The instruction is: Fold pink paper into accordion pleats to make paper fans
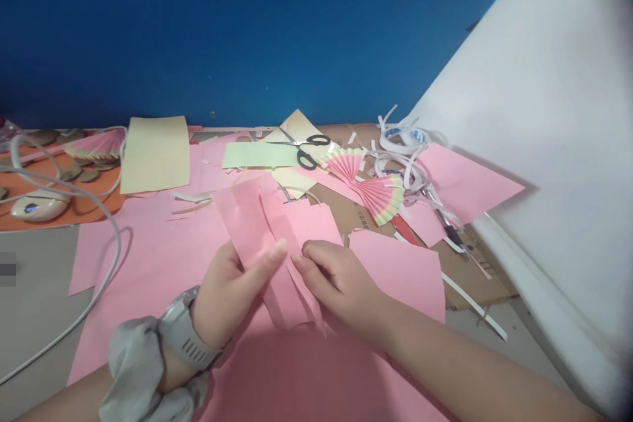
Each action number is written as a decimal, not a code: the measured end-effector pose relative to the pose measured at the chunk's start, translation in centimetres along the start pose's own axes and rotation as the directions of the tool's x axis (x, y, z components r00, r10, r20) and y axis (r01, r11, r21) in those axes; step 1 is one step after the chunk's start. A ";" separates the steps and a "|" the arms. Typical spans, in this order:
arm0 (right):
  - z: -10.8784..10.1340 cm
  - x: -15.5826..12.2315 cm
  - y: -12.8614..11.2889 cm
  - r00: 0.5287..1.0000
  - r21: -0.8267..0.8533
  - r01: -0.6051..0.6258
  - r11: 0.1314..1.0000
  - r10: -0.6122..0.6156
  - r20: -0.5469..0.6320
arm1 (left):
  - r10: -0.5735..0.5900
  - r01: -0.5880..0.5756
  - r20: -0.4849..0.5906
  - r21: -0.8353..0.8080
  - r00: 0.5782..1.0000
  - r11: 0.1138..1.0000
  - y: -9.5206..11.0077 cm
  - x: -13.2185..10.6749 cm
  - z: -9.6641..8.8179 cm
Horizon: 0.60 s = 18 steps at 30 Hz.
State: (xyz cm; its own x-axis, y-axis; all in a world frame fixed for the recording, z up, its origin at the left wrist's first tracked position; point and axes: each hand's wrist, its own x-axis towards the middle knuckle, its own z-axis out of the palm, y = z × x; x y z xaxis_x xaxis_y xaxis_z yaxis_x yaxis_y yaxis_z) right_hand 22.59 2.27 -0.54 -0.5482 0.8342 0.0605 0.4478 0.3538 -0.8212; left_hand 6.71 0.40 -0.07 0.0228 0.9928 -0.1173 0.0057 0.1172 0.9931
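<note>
Between my hands is a folded sheet of pink paper (247, 214), held tilted above the table, with lengthwise creases and overlapping layers. My left hand (230, 290) grips its left side, thumb pressed on top and the other fingers hidden beneath. At the right edge, my right hand (341, 273) is closed with thumb and curled forefinger pinching the paper. Larger pink sheets (163, 257) lie under and around both hands. Just beyond are scissors (304, 145) with black handles, resting on a pale green paper strip (257, 154).
Pleated pink-and-green paper fans (376, 188) lie right of the scissors, near curled white strips (410, 158) and a pen (448, 227). A yellow sheet (155, 155) stands at back left. A white cable (116, 244) loops across the left side. Blue and white walls border the table.
</note>
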 end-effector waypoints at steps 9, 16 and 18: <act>-0.4 0.0 0.0 0.996 0.249 -0.072 0.966 0.055 0.077 | 0.019 -0.036 0.118 0.144 0.993 0.989 -0.2 -0.2 0.0; -0.2 0.0 0.1 0.992 0.220 -0.101 0.970 0.080 0.102 | 0.058 -0.075 0.084 0.218 0.995 0.973 -0.2 -0.2 0.4; -0.2 0.0 0.0 0.989 0.222 -0.114 0.968 0.090 0.113 | 0.037 -0.056 0.074 0.262 0.997 0.963 -0.2 -0.2 0.4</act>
State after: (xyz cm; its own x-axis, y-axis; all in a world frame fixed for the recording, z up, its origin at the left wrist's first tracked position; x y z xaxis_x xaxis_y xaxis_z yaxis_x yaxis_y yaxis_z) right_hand 22.70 2.38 -0.39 -0.5822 0.8092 -0.0785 0.3388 0.1538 -0.9282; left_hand 7.06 0.17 -0.25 0.0966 0.9921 -0.0799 0.2662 0.0516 0.9625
